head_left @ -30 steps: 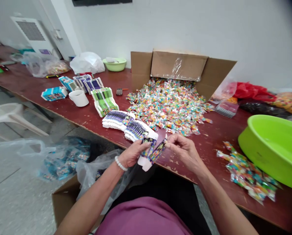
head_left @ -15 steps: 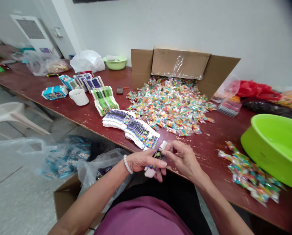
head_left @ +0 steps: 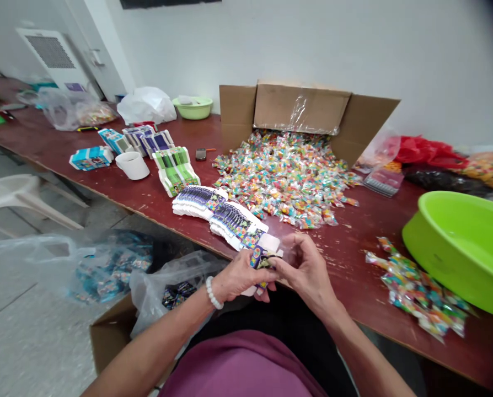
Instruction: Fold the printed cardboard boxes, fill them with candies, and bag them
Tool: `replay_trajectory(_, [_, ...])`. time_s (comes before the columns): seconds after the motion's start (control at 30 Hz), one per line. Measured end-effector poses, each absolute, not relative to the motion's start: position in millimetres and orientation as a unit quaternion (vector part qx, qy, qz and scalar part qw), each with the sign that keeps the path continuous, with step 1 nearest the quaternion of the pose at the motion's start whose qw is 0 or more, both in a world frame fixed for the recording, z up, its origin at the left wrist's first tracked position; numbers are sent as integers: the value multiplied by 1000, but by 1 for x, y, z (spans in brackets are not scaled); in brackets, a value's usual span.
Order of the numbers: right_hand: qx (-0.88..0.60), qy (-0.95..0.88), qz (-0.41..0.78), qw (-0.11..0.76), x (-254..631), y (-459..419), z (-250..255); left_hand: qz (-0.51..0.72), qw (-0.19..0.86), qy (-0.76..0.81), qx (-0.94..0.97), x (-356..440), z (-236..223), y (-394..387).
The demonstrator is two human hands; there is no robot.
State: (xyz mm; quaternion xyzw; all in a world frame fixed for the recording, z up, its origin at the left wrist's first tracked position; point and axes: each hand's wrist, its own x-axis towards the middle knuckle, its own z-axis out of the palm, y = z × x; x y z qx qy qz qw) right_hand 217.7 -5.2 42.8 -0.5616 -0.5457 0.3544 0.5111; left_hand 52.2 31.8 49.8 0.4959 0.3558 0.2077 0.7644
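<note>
- Wall (head_left: 354, 49): pale grey; 1 dark panel (head_left: 170, 3) at top.
- Floor (head_left: 15, 342): grey, speckled.
- Table (head_left: 358, 270): long, dark red, edge chipped.
- White seat (head_left: 15, 190): 1, beside table, left.

Cool, fairly bright, even light covers the bench (head_left: 349, 248), apparently from above. Small glints speckle the candy wrappers (head_left: 288, 176) toward its back edge, and clear tape (head_left: 299, 107) on the carton (head_left: 366, 124) shines white. Shadow darkens beneath the front edge. The right hand (head_left: 312, 273) blurs at its fingertips; the bench's far left end looks soft. Wide-angle distortion stretches the green basin (head_left: 437, 248) at the right end.
</note>
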Motion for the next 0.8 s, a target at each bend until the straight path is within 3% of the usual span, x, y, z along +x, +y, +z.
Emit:
replay_trajectory(0.17, [-534,-492,467,504,206,-11,41,292,752,348,478,54,43,21])
replay_trajectory(0.33, [-577,-518,409,481,214,-9,37,380,659,390,520,46,36,13])
replay_trajectory(0.47, [-541,-468,446,538,206,-11,32,430,607,413,526,46,34,5])
replay_trajectory(0.63, [-496,-430,463,595,195,-14,28,436,622,392,518,46,36,4])
replay_trajectory(0.8, [-513,-408,526,542,209,-7,30,385,668,392,502,40,36,9])
